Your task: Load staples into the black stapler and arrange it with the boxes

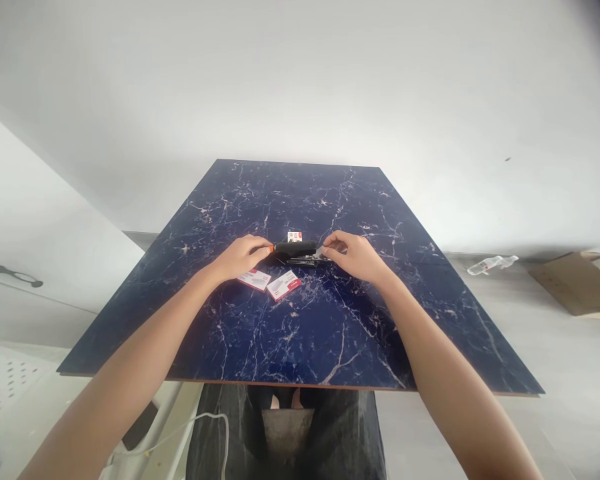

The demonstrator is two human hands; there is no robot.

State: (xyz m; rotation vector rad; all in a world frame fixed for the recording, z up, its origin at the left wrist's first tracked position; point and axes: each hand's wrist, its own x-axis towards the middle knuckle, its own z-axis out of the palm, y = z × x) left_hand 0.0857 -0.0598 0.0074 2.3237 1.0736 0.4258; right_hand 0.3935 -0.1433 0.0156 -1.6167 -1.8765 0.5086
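Head view: we look down along both bare arms at a dark blue marbled counter (330, 333).
Left hand (240, 257): we hold it closed around the orange-tipped end of a black stapler (297, 252), fingertips pinched on that end.
Right hand (356, 255): we pinch the stapler's other, metal end between thumb and fingers.
Stapler: it sits lengthwise between our two hands, near the middle of the counter; we cannot tell whether it touches the surface or is just above it.
Staple boxes: two red-and-white boxes (269, 283) lie flat just in front of the stapler, side by side; a third small box (295, 237) lies just behind it.
Floor: a clear bottle (491, 265) and flat cardboard (575, 283) lie well off to the right.
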